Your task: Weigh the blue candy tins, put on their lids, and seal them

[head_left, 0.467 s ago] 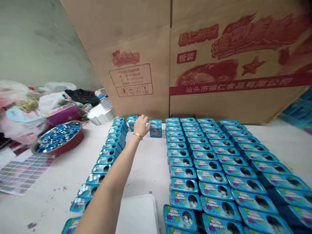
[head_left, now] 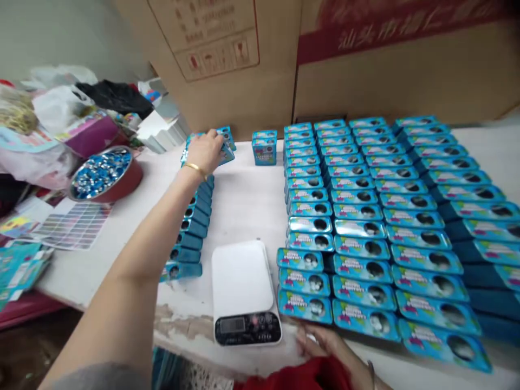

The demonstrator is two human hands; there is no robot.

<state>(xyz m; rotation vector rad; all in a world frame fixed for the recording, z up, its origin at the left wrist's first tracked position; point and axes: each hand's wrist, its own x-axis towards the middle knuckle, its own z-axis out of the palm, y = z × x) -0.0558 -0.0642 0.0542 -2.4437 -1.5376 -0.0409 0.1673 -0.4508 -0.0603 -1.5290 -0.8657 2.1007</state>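
My left hand (head_left: 206,151), with a gold bangle at the wrist, reaches to the far end of the left row of blue candy boxes (head_left: 190,240). Its fingers are closed over a tilted blue candy box (head_left: 227,155), partly hidden by the hand. Another single candy box (head_left: 264,148) stands upright to its right. At the table's front edge, beside the nearest boxes, is my right hand (head_left: 325,342). Its fingers are curled, with a small white spot between them that I cannot make out. Between the rows lies a white kitchen scale (head_left: 244,276).
Several columns of blue candy boxes (head_left: 361,246) fill the right side. Large cardboard cartons (head_left: 244,103) stand behind. On the left are a red bowl (head_left: 129,181) of wrapped candies, white card stacks (head_left: 156,130), plastic bags (head_left: 60,105) and a printed sheet (head_left: 75,225).
The view has tipped downward, bringing the whole scale and my right hand into sight. My left hand has moved left, from the gap beside the single box onto the left row, now holding a tilted box.
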